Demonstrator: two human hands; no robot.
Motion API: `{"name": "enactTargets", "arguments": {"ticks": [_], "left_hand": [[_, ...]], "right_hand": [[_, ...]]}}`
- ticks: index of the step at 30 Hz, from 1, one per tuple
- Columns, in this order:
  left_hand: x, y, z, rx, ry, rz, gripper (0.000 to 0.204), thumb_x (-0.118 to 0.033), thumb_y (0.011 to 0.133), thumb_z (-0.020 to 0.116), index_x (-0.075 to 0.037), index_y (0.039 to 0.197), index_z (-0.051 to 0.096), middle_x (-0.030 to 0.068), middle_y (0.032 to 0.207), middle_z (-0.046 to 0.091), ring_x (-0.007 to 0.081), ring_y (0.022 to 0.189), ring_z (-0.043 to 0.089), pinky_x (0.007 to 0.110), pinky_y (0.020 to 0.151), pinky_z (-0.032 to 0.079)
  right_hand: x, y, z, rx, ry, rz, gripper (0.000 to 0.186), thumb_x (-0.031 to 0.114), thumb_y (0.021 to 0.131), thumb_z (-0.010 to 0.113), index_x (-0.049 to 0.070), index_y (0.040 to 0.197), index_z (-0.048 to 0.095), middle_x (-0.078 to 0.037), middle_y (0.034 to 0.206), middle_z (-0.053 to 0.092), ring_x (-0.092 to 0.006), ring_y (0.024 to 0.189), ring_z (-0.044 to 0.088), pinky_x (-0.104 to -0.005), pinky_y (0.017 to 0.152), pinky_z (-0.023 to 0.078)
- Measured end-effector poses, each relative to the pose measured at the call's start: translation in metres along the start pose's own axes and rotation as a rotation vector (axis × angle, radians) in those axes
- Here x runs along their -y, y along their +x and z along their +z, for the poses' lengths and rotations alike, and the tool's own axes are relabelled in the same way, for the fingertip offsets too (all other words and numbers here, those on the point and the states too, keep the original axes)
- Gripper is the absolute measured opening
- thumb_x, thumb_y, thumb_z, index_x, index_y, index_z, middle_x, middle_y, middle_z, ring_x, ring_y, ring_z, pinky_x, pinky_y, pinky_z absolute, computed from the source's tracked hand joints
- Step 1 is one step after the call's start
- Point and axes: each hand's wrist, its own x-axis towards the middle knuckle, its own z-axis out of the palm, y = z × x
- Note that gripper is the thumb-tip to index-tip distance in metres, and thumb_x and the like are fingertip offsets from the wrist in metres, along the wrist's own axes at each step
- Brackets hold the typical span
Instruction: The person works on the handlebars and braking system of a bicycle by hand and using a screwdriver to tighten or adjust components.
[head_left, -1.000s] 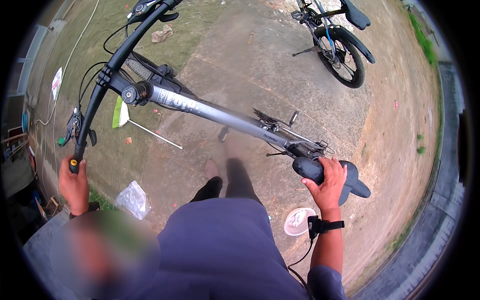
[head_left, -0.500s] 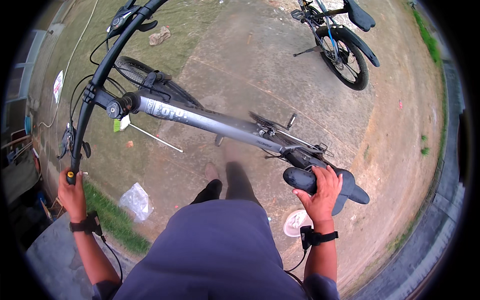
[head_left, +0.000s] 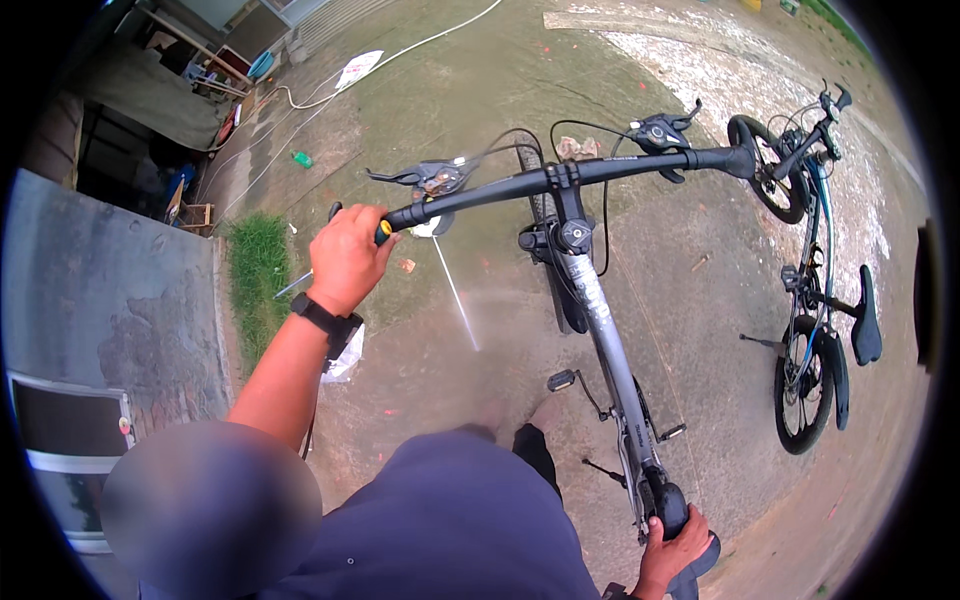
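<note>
A grey bicycle (head_left: 612,350) stands in front of me to the right, front wheel pointing away. My left hand (head_left: 350,258) is closed around the left end of its black handlebar (head_left: 480,190). A small yellow-and-dark end shows beside the thumb. A thin rod (head_left: 293,285) sticks out on the hand's other side, roughly in line with it; together they look like a screwdriver held against the bar. At the lower right, my right hand (head_left: 677,555) grips the black saddle (head_left: 672,508), thumb on the near side and fingers over the top. The palm side is hidden.
A second bicycle (head_left: 815,270) is parked at the right. A white-handled broom (head_left: 455,290) lies on the concrete past my left hand, near a plastic bag (head_left: 345,358). Grass (head_left: 257,270) borders a grey wall at the left. A pale hose (head_left: 400,55) crosses the far ground.
The grey bicycle has swung round, its front now pointing ahead instead of left. My left hand has come forward and inward with the handlebar; my right hand stays on the saddle, lower in view.
</note>
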Motion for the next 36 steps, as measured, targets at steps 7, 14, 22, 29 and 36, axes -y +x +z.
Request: {"name": "enactTargets", "arguments": {"ticks": [7, 14, 22, 29, 36], "left_hand": [[-0.009, 0.001, 0.008, -0.071, -0.066, 0.007, 0.036, -0.018, 0.079, 0.089, -0.011, 0.109, 0.070, 0.0065, 0.100, 0.072, 0.0325, 0.093, 0.071, 0.045, 0.077, 0.057], [-0.006, -0.001, 0.011, -0.074, -0.089, -0.010, 0.037, -0.018, 0.078, 0.090, -0.012, 0.107, 0.068, 0.0055, 0.098, 0.070, 0.0312, 0.092, 0.070, 0.045, 0.075, 0.056], [-0.002, -0.004, 0.012, -0.092, -0.125, -0.012, 0.034, -0.016, 0.075, 0.089, -0.011, 0.102, 0.069, 0.0049, 0.095, 0.069, 0.0291, 0.090, 0.069, 0.044, 0.074, 0.056], [0.008, -0.011, 0.012, -0.071, -0.170, -0.024, 0.040, -0.016, 0.076, 0.091, -0.011, 0.108, 0.067, 0.0058, 0.098, 0.070, 0.0306, 0.092, 0.069, 0.045, 0.076, 0.056], [0.017, -0.016, 0.016, -0.077, -0.188, -0.040, 0.040, -0.014, 0.075, 0.091, -0.011, 0.107, 0.068, 0.0056, 0.099, 0.070, 0.0304, 0.092, 0.069, 0.044, 0.076, 0.056]], "right_hand": [[0.019, 0.017, -0.031, -0.101, -0.097, -0.184, 0.075, 0.066, 0.086, 0.077, 0.002, 0.124, 0.071, -0.025, 0.107, 0.072, -0.0511, 0.095, 0.063, -0.0595, 0.090, 0.048], [0.026, 0.020, -0.035, -0.096, -0.124, -0.202, 0.073, 0.064, 0.087, 0.077, 0.002, 0.124, 0.072, -0.025, 0.108, 0.074, -0.0493, 0.098, 0.066, -0.0589, 0.090, 0.051], [0.029, 0.011, -0.034, -0.037, -0.144, -0.150, 0.071, 0.059, 0.088, 0.078, 0.002, 0.128, 0.071, -0.025, 0.115, 0.073, -0.0499, 0.106, 0.065, -0.0592, 0.096, 0.050], [0.048, 0.005, -0.042, 0.007, -0.107, -0.093, 0.066, 0.051, 0.086, 0.081, 0.000, 0.128, 0.071, -0.027, 0.117, 0.072, -0.0494, 0.112, 0.064, -0.0585, 0.101, 0.048], [0.062, 0.001, -0.047, 0.026, -0.107, -0.084, 0.057, 0.041, 0.084, 0.081, 0.000, 0.123, 0.073, -0.027, 0.111, 0.074, -0.0486, 0.105, 0.067, -0.0577, 0.095, 0.052]]}}
